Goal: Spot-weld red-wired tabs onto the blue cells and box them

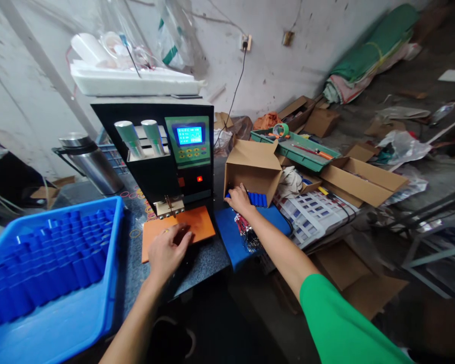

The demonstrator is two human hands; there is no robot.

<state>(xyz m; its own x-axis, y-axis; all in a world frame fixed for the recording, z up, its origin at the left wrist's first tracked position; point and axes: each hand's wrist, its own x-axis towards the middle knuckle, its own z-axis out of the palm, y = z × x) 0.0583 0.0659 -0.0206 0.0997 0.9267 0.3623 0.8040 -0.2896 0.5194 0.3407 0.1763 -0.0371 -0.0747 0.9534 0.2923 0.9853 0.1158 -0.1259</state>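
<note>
My left hand (pixel 169 248) lies on the orange board (pixel 200 222), fingers stretched and apart, holding nothing. It is just below the metal electrodes (pixel 170 206) of a black spot-welding machine (pixel 155 177). My right hand (pixel 239 200) reaches into the opening of a cardboard box (pixel 253 157). Its fingers are bent around a blue cylindrical battery cell (pixel 227 194), partly hidden by the hand. More blue cells (pixel 258 199) lie in a row beside it. Below the wrist, a bunch of red and black wires (pixel 246 232) rests on a blue surface (pixel 227 227).
At the left stands a blue tray (pixel 117 217) with many blue cells in rows. A steel flask (pixel 94 162) is behind it. A white foam tray (pixel 136 83) sits on the machine. On the right are a green tray (pixel 307 154) with tools and an open carton (pixel 364 182).
</note>
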